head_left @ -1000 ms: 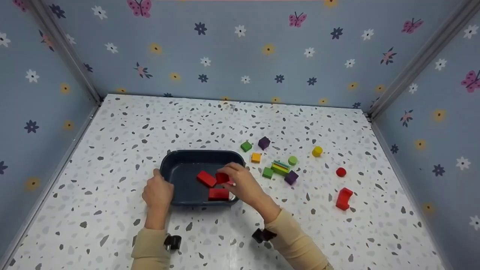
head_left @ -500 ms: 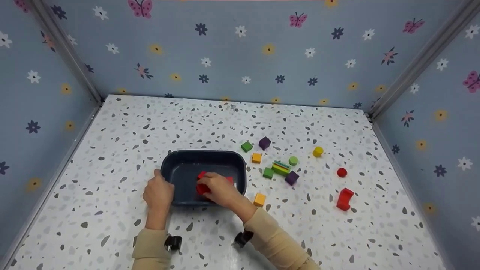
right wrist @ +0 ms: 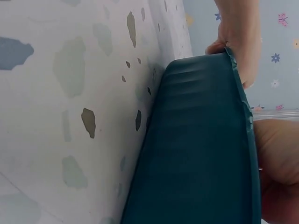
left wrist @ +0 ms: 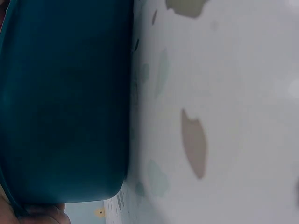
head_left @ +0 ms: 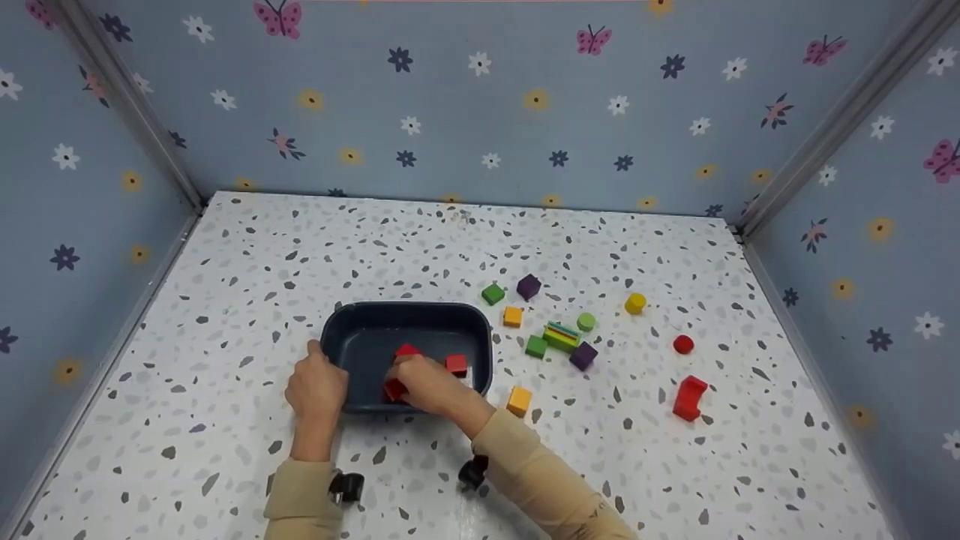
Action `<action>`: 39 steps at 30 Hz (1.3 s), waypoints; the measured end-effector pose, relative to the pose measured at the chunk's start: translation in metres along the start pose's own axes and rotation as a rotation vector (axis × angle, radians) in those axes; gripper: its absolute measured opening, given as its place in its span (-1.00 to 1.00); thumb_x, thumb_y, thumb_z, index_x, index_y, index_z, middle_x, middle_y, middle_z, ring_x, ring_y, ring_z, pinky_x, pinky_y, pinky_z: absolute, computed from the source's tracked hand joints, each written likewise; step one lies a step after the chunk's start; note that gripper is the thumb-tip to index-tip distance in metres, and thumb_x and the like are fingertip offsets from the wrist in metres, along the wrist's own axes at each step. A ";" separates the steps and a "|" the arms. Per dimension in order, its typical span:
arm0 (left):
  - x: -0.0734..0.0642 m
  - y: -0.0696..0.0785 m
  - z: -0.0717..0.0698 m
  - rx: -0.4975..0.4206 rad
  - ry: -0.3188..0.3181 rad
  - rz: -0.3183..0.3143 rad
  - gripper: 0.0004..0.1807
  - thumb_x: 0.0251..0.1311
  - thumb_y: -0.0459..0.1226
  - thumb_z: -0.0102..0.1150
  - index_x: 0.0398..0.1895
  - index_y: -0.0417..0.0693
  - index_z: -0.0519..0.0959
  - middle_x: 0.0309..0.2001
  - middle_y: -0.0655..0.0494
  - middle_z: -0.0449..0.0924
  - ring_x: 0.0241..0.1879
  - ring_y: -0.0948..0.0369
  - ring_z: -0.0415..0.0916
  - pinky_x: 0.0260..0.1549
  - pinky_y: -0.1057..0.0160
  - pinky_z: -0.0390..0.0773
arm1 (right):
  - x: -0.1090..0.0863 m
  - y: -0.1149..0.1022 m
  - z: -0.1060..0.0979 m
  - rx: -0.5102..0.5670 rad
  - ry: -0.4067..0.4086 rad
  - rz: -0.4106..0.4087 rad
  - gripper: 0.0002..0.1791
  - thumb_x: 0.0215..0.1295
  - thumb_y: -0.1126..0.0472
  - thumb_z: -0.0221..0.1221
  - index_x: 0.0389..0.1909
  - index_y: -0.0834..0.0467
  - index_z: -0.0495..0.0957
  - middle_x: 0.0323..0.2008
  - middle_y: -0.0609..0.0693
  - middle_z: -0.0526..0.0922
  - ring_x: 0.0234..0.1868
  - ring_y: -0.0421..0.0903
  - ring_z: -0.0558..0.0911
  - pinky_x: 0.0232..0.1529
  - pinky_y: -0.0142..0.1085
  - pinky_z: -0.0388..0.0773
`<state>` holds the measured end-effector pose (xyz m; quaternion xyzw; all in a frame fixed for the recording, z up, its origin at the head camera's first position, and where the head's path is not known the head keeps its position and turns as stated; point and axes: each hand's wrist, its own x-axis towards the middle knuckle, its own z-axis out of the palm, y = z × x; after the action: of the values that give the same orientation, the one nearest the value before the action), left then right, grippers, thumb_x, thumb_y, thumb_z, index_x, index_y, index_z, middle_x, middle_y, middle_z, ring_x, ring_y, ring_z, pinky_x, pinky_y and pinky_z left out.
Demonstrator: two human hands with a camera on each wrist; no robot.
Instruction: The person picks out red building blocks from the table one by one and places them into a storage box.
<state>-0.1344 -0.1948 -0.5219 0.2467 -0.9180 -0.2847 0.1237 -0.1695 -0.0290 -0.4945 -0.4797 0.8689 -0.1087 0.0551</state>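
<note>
A dark blue rectangular tray (head_left: 367,319) stands on the speckled table. My left hand (head_left: 316,382) grips its left rim, fingers over the edge; the left wrist view shows the tray's outer wall (left wrist: 70,102) with fingers at its corner. My right hand (head_left: 427,384) is down inside the tray, fingers and thumb pinching a red block (head_left: 394,389) near the front wall. Just behind those fingers lies another red block (head_left: 407,350), partly covered. A small red block (head_left: 456,365) sits to the right of the hand. In the right wrist view the tray wall (right wrist: 201,140) hides the fingertips.
Right of the tray lies an orange block (head_left: 518,401). Farther back are green, orange and purple blocks, with a striped block (head_left: 561,337) among them. A yellow cylinder (head_left: 635,304), a red round piece (head_left: 683,344) and a red arch block (head_left: 690,398) lie farther right.
My right hand has moved left and toward the front of the tray with a red block. The orange block right of the tray has come into view. The left hand stays on the rim.
</note>
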 end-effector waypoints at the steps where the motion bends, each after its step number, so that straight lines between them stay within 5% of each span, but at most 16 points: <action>1: 0.000 0.000 0.000 -0.001 0.004 0.001 -0.71 -0.07 -0.45 -0.09 -0.18 -0.29 0.33 -0.43 -0.44 0.48 -0.50 -0.30 0.45 -0.64 -0.15 0.33 | 0.001 0.001 0.001 -0.005 -0.003 -0.005 -0.79 -0.02 0.33 0.25 -0.29 0.15 0.61 -0.32 -0.05 0.59 -0.26 -0.21 0.54 -0.20 -0.47 0.40; 28: 0.000 0.000 0.000 -0.005 0.017 -0.003 -0.68 -0.10 -0.45 -0.06 -0.16 -0.29 0.34 -0.41 -0.45 0.48 -0.47 -0.32 0.44 -0.61 -0.17 0.33 | 0.012 0.010 0.009 0.029 -0.108 -0.007 -0.83 -0.03 0.43 0.19 -0.40 0.14 0.62 -0.44 -0.08 0.62 -0.42 -0.25 0.55 -0.35 -0.50 0.42; 39: 0.000 0.000 -0.001 0.000 0.008 -0.002 -0.67 -0.09 -0.44 -0.05 -0.16 -0.30 0.34 -0.42 -0.45 0.48 -0.49 -0.31 0.45 -0.61 -0.16 0.34 | 0.013 0.009 0.009 0.013 -0.138 0.018 -0.74 -0.01 0.47 0.16 -0.30 0.15 0.61 -0.36 -0.06 0.63 -0.32 -0.22 0.58 -0.30 -0.48 0.43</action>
<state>-0.1344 -0.1950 -0.5211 0.2488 -0.9173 -0.2836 0.1271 -0.1821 -0.0363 -0.5052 -0.4778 0.8667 -0.0805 0.1188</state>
